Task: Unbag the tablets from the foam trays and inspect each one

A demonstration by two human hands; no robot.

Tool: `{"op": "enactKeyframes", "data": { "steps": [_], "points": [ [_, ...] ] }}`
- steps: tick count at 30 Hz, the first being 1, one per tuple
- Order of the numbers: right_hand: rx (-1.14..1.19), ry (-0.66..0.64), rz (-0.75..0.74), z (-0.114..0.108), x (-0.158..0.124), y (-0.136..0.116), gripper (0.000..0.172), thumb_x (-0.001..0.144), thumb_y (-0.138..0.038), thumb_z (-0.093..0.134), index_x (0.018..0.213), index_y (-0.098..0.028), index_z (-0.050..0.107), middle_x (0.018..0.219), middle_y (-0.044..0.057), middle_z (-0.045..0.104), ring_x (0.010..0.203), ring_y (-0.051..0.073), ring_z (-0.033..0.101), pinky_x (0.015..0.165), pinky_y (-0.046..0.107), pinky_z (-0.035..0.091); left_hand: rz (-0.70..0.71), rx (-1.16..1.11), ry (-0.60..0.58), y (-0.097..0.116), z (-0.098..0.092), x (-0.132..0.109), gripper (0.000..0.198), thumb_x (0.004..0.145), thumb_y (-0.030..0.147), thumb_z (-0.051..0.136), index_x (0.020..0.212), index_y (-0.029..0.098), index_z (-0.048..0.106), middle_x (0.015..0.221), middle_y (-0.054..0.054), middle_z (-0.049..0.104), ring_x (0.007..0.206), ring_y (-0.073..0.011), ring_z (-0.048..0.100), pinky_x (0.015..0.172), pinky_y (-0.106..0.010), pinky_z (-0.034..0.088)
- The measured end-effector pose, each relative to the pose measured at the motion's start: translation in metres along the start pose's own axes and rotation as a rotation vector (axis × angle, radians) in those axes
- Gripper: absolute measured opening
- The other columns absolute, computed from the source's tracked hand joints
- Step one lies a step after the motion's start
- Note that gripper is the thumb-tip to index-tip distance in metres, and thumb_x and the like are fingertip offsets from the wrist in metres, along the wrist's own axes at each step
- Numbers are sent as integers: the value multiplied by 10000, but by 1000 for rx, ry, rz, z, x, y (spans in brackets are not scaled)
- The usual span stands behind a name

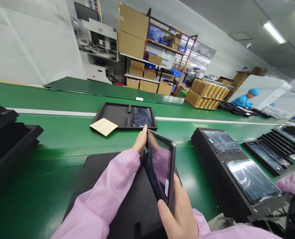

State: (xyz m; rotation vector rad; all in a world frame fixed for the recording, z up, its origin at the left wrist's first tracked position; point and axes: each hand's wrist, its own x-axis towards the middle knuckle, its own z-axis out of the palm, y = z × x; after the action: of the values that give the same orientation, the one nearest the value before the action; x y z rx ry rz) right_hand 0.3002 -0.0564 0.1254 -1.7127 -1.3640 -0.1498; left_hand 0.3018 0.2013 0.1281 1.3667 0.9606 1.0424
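I hold a dark tablet-like screen panel [161,166] upright on its edge over a black foam pad [122,205] in front of me. My left hand [140,141] pinches the panel's far top corner, fingers closed on it. My right hand [177,212] grips the near bottom edge, thumb on the glass beside a small white label. Both arms wear pink sleeves. Beyond the panel, a black foam tray [117,114] lies on the green conveyor belt [62,132] with one screen [142,117] in its right pocket.
A yellow perforated card [104,126] lies at the tray's left corner. A black stack with two bagged screens [237,169] stands at right, more trays [271,151] beyond. Black trays [8,132] pile at left. Another person in blue [247,98] works far right; shelves with cartons [147,49] behind.
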Motion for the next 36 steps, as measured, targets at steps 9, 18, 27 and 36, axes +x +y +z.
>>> {"op": "enactKeyframes", "data": {
  "steps": [9, 18, 27, 36],
  "points": [
    [49, -455, -123, 2, 27, 8, 318, 869, -228, 478, 623, -265, 279, 478, -62, 359, 433, 126, 387, 446, 269, 316, 351, 30, 57, 42, -26, -11, 575, 901, 667, 337, 513, 258, 450, 510, -2, 501, 540, -175, 523, 596, -313, 431],
    [181, -540, -35, -3, 30, 14, 448, 883, -277, 561, 620, -259, 199, 482, -85, 267, 430, 95, 261, 430, 267, 280, 461, 139, 72, 46, -28, -15, 577, 947, 624, 301, 539, 251, 466, 517, -11, 550, 549, -175, 570, 579, -314, 431],
    [261, -526, 37, -9, 30, 19, 294, 891, -369, 588, 682, -246, 422, 555, -72, 394, 477, 107, 373, 488, 252, 360, 488, 181, 98, 47, -28, -18, 527, 962, 523, 318, 540, 246, 472, 521, -11, 568, 545, -170, 575, 581, -311, 419],
    [277, -503, 47, -13, 31, 25, 378, 920, -436, 568, 647, -241, 396, 546, -76, 324, 469, 99, 299, 453, 247, 303, 507, 245, 99, 54, -27, -25, 519, 973, 508, 298, 562, 248, 480, 563, -22, 634, 589, -182, 618, 613, -310, 427]
  ]
}}
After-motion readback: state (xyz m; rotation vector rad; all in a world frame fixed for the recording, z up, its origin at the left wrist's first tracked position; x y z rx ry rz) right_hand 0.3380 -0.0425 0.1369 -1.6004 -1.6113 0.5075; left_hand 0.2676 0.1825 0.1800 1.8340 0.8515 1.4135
